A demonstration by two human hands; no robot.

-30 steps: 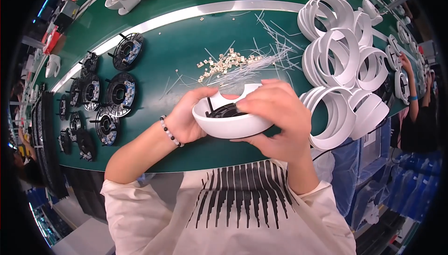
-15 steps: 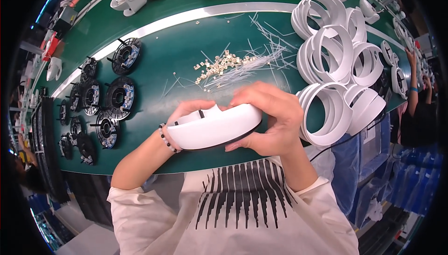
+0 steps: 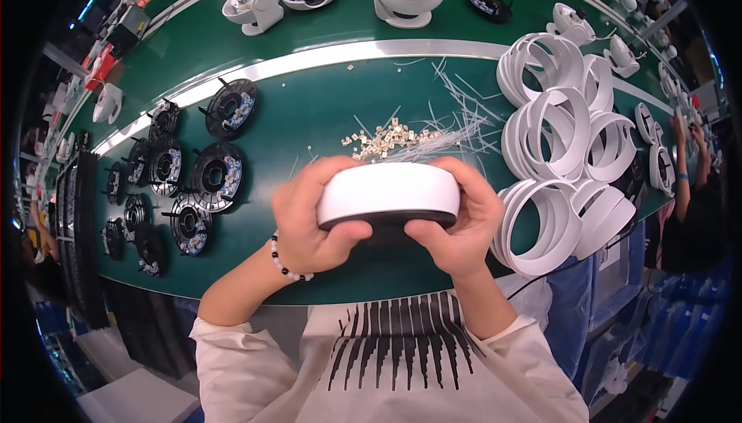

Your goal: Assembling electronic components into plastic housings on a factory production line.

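Note:
A white plastic ring (image 3: 390,189) with a black disc (image 3: 389,220) set in its lower side is held level above the green bench. My left hand (image 3: 318,210), with a beaded bracelet at the wrist, is closed round its left end, thumb pressing under the black edge. Round the right end wraps my right hand (image 3: 468,218), its thumb also at the black edge. The inside of the ring is hidden from here. Beyond it lie a heap of small cream connectors (image 3: 386,138) and loose thin white strips (image 3: 468,125).
Several black round frames with circuit boards (image 3: 219,177) stand at the left. Stacks of white rings (image 3: 533,226) rise close to my right hand. Past a pale rail (image 3: 309,53) sit white bowl-shaped housings (image 3: 410,5). A co-worker's arm (image 3: 682,160) shows at far right.
The ring has turned from a tilt to level, so its inner side no longer shows. My hands have shifted to opposite ends of it, thumbs now underneath. The whole view has shifted slightly.

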